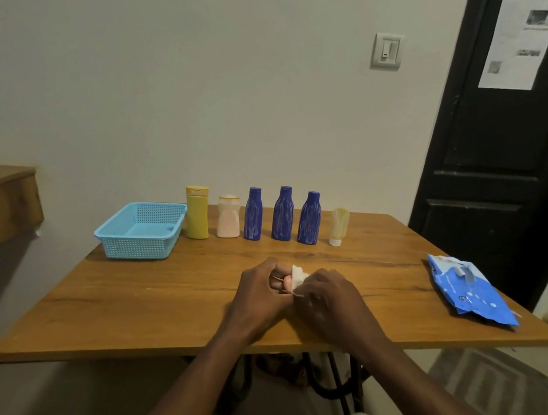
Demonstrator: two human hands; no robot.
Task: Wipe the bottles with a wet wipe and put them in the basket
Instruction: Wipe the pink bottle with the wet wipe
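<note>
Over the surface, left hand grips a small pinkish item, right hand pinches the wet wipe against it; six bottles stand beside the basket; wet fingers risk a slip.

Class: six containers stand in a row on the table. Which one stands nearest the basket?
The tall yellow bottle, at the row's left end, right beside the blue basket; the other five stand farther right.

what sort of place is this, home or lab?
Probably a domestic room, not a lab: wooden table against a plain wall, light switch, black door with printed sheets stuck on.
</note>
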